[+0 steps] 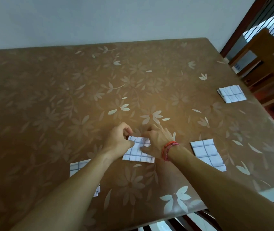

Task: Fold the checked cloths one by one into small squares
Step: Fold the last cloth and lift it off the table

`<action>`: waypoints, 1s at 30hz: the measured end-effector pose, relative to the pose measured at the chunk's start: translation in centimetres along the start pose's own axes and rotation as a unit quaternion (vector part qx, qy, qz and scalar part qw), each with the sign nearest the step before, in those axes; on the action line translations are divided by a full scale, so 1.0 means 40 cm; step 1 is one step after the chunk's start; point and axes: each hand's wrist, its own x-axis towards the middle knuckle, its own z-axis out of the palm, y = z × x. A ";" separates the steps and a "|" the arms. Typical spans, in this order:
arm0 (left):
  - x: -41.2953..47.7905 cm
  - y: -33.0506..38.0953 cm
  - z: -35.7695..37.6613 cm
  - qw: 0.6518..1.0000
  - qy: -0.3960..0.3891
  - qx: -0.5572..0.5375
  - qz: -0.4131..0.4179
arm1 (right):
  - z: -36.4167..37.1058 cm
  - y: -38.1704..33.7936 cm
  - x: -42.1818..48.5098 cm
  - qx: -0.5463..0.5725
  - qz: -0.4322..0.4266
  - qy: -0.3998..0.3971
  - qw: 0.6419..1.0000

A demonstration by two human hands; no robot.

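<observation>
Your left hand (118,139) and right hand (156,141) both pinch the far edge of the cloth (138,151) lying between them on the table (66,97), straight ahead of you. The left fingers are closed on its far left corner; the right thumb and fingers clamp the far right corner, with the hand covering that side. The far edge looks lifted and curled toward you, while the near edge lies flat on the table. The cloth's long axis seems to run away from you, so the fold in hand likely brings the far edge down onto the near one, toward your body. Neither hand is nearer; each holds its own corner, so move them together or the edges will skew. To your right, near the cloth but apart, lies a flat piece (207,154), longer than the one in hand. At the far right edge sits a folded stack (232,93), well apart. Under your left forearm another piece (77,166) is partly hidden. Nothing lies in the fold's path.
</observation>
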 end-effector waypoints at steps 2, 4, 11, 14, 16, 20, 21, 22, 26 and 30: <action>-0.023 0.028 -0.017 0.998 0.008 -0.061 0.010 | -0.022 0.002 -0.028 -0.006 0.012 -0.010 1.000; -0.052 0.064 -0.040 0.994 0.016 -0.105 0.027 | -0.023 0.026 -0.072 0.026 0.039 -0.039 0.998; -0.171 0.159 -0.137 0.979 0.044 -0.195 0.048 | -0.274 -0.098 -0.160 0.124 0.000 0.094 0.988; -0.223 0.189 -0.174 0.963 0.080 -0.254 0.027 | -0.333 -0.115 -0.212 0.171 0.019 0.142 0.975; -0.260 0.206 -0.193 0.952 0.077 -0.294 0.023 | -0.376 -0.128 -0.234 0.216 0.017 0.170 0.961; -0.335 0.263 -0.229 0.938 0.069 -0.336 0.057 | -0.450 -0.173 -0.278 0.318 0.022 0.190 0.928; -0.351 0.279 -0.239 0.934 0.075 -0.342 0.066 | -0.468 -0.188 -0.290 0.346 0.019 0.185 0.920; -0.368 0.292 -0.249 0.932 0.084 -0.345 0.073 | -0.484 -0.207 -0.304 0.378 0.013 0.180 0.908; -0.430 0.330 -0.301 0.926 0.130 -0.341 0.096 | -0.527 -0.273 -0.343 0.479 -0.012 0.165 0.862; -0.486 0.337 -0.357 0.924 0.186 -0.316 0.111 | -0.549 -0.336 -0.364 0.523 -0.034 0.144 0.839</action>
